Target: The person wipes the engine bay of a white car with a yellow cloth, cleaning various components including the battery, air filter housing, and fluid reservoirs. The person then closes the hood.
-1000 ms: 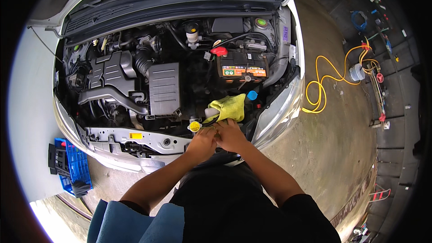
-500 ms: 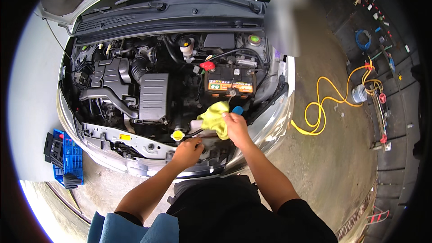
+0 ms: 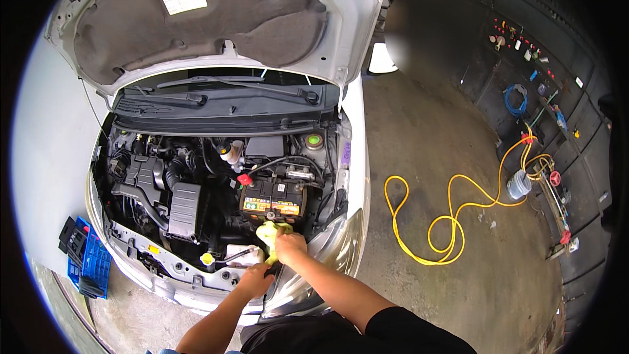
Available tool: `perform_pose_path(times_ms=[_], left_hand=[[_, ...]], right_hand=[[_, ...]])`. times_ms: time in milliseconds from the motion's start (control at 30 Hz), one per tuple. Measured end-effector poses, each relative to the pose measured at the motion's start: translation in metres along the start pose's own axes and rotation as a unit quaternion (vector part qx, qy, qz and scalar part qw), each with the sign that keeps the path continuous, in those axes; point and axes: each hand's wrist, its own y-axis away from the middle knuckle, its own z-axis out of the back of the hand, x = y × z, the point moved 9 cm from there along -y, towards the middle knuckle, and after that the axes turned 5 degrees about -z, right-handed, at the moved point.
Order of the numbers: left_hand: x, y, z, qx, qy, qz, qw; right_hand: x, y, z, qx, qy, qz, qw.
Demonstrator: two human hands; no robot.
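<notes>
A yellow-green cloth (image 3: 266,231) is bunched in my right hand (image 3: 290,247), just in front of the car battery (image 3: 272,200) in the open engine bay. My left hand (image 3: 255,280) is closer to me, by the front edge of the bay, its fingers curled at the cloth's lower end. Beside the hands sits a whitish plastic reservoir (image 3: 244,255) with a black hose across it. The hose runs left to a yellow cap (image 3: 207,259). My right hand hides part of the cloth and whatever lies under it.
The raised hood (image 3: 196,33) stands over the bay. A black air filter box (image 3: 185,210) is left of the battery; the headlight (image 3: 334,262) is at right. A blue crate (image 3: 92,255) stands on the floor at left, and a yellow hose (image 3: 452,223) loops over the floor at right.
The view has tilted up, showing more of the hood. My left hand has come closer to my right and now meets the cloth's lower end. The cloth stays in my right hand.
</notes>
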Motion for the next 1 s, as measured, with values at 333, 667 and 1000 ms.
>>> perform_pose_path(times_ms=[333, 667, 1000], left_hand=[[0.012, 0.09, 0.093, 0.013, 0.445, 0.133, 0.885], [-0.276, 0.248, 0.33, 0.123, 0.182, -0.537, 0.815], [-0.194, 0.241, 0.379, 0.018, 0.308, -0.593, 0.744]], right_hand=[[0.026, 0.017, 0.0, -0.05, 0.04, 0.174, 0.983], [0.083, 0.073, 0.0, 0.086, -0.001, 0.258, 0.962], [0.075, 0.063, 0.042, 0.19, -0.254, 0.136, 0.939]])
